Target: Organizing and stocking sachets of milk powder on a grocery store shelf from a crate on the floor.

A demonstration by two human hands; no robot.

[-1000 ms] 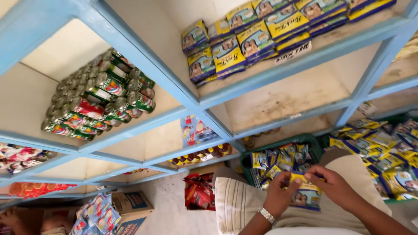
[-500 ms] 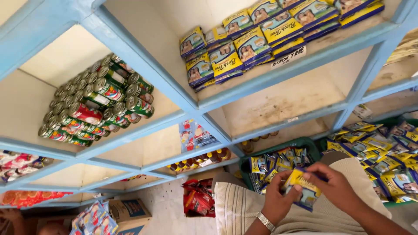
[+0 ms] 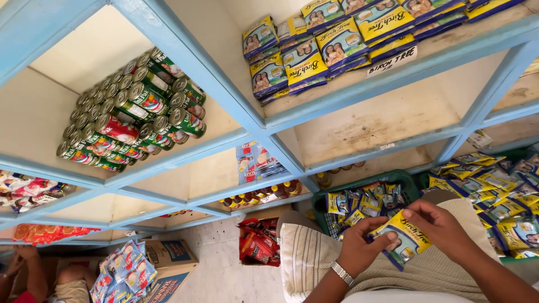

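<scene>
Both hands pinch one yellow-and-blue sachet (image 3: 405,238) over the lap, left hand (image 3: 364,245) gripping its lower-left edge, right hand (image 3: 441,227) its top, long axis tilted toward the green basket (image 3: 393,177) of matching packets.

Left hand (image 3: 365,247) and right hand (image 3: 441,224) pinch a yellow-blue sachet (image 3: 405,238) above a green basket (image 3: 359,182)
</scene>
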